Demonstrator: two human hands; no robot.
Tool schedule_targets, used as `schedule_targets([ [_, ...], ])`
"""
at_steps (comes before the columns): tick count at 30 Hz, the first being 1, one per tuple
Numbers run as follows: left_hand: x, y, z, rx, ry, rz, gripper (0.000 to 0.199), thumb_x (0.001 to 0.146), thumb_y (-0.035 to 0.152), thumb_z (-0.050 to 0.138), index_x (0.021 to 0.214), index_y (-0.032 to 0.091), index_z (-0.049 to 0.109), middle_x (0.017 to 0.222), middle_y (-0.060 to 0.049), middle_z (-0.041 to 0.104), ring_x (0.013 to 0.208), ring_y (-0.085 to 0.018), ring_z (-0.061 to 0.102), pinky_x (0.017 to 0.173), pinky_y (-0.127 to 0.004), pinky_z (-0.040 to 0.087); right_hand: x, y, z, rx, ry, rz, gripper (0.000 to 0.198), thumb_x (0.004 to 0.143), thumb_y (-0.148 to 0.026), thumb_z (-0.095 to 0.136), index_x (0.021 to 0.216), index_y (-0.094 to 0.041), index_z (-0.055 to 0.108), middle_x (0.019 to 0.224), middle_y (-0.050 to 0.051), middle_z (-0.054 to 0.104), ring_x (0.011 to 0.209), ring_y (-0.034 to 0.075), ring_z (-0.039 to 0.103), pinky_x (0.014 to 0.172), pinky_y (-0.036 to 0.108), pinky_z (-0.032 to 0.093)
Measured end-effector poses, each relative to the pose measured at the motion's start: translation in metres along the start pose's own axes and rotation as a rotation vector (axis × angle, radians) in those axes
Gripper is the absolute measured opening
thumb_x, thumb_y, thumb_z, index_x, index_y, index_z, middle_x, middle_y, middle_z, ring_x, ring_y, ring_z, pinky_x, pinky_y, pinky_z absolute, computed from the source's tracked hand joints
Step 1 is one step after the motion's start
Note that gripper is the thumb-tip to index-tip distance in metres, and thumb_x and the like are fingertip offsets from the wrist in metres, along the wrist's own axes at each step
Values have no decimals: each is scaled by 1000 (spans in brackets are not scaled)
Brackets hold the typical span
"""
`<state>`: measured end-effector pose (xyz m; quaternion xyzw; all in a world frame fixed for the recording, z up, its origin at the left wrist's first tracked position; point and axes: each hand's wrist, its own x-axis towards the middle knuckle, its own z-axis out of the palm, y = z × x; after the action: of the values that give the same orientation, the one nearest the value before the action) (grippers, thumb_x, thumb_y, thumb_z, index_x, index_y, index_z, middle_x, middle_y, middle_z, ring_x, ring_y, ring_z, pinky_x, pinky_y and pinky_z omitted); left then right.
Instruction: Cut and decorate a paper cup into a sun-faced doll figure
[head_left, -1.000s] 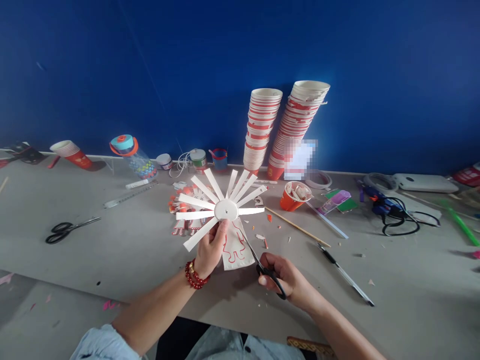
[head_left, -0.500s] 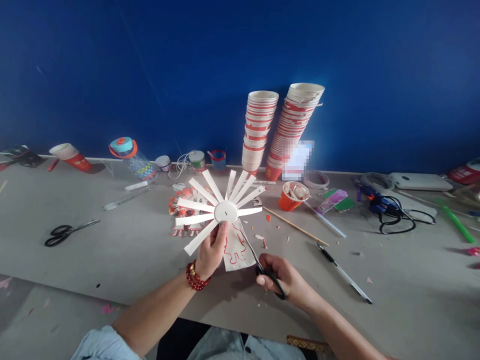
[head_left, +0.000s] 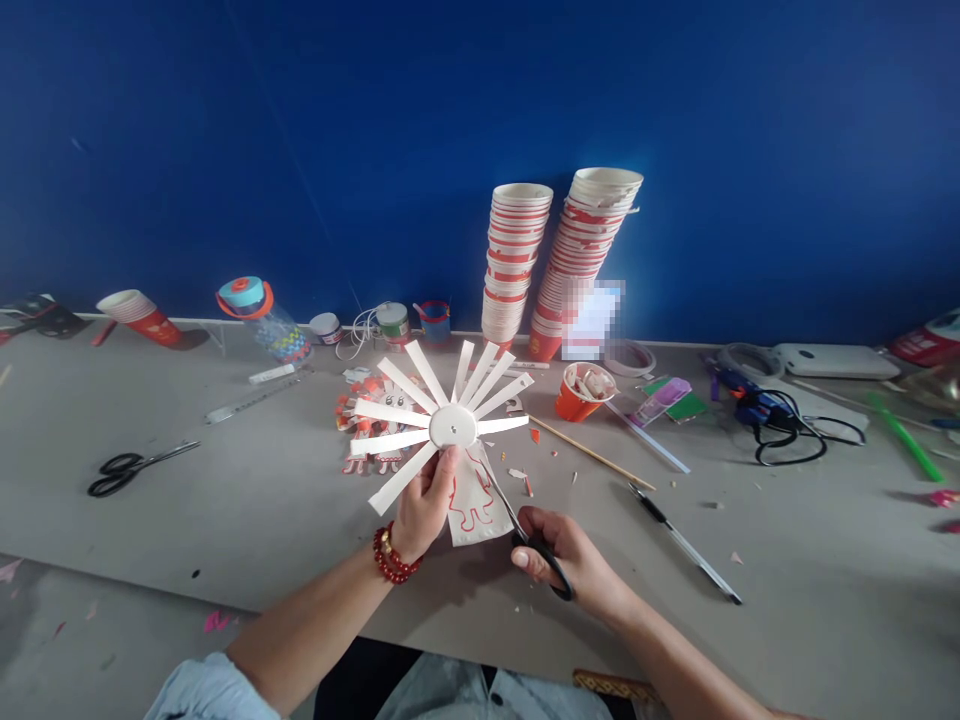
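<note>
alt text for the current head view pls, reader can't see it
A person's left hand holds a white paper disc with fanned strips and a panel marked in red, while the right hand holds black-handled scissors at the panel's edge. Beyond, two tall paper-cup stacks stand on a gray table before a blue wall.

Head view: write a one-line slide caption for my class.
Left hand holds a white paper cutout; right hand holds black-handled scissors at the red-outlined panel.
</note>
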<state>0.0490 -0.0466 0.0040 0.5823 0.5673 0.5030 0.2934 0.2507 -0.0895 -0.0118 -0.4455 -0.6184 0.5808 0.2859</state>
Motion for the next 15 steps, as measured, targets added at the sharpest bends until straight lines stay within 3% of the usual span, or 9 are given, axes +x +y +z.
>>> schedule_targets([
  [9, 1, 0, 1, 1, 12, 6, 39, 90, 50, 51, 90, 17, 72, 86, -8, 75, 88, -24, 70, 81, -30, 55, -1, 2, -1, -13, 5, 16, 60, 72, -77, 59, 66, -22, 35, 58, -7, 31, 54, 10, 26, 47, 24, 17],
  [15, -1, -2, 2, -3, 23, 10, 39, 91, 49, 49, 99, 17, 70, 98, -10, 75, 101, -25, 68, 84, -30, 55, -1, -3, 2, -23, 31, 14, 62, 71, -80, 56, 65, -23, 34, 54, -7, 34, 51, 9, 29, 46, 24, 17],
])
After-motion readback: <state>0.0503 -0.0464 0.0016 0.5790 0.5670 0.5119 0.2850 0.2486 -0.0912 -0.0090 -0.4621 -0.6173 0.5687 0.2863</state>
